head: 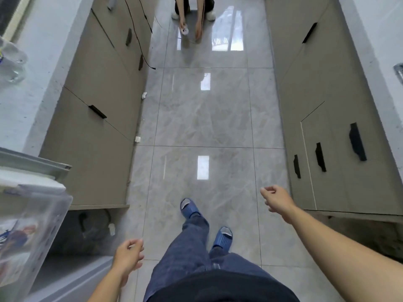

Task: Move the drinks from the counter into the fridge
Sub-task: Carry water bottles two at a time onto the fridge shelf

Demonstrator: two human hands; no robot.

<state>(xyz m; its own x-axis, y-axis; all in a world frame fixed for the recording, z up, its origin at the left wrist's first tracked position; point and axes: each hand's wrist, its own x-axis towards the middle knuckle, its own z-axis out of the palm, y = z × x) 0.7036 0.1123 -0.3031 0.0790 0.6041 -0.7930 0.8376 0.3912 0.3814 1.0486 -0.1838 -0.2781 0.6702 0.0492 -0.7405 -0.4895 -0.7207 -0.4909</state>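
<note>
Bottles of clear plastic with blue-marked labels [11, 62] lie at about ten o'clock in your view, on the pale grey speckled counter [32, 88] along the left wall; they are blurred at the picture's edge, so you cannot tell for sure which way their long axes or caps point. They sit well apart from both of your hands. Your left hand [128, 256], down at seven o'clock, hangs with its fingers loosely curled and holds nothing. Your right hand [275, 198], out at four o'clock on a stretched arm, is likewise loosely curled round nothing. At eight o'clock a clear plastic door bin [32, 236] of the open white fridge [72, 277] shows something with red and blue print inside it, too blurred to name; the bin is just left of your left hand, not touching it. You stand on the glossy grey marble-pattern floor tiles [205, 118], with blue slip-on sandals [188, 208] below dark blue jeans [187, 253], one foot ahead of the other. Taupe flat-front cabinets with black handles [98, 88] run along nine to eleven o'clock, and a matching row [340, 149] runs along one to three. At twelve o'clock another person crouches [194, 5], both hands lowered toward the floor, a small white object [185, 31] in one of them. A thin black cable [139, 40] trails down the left cabinets to the floor.
</note>
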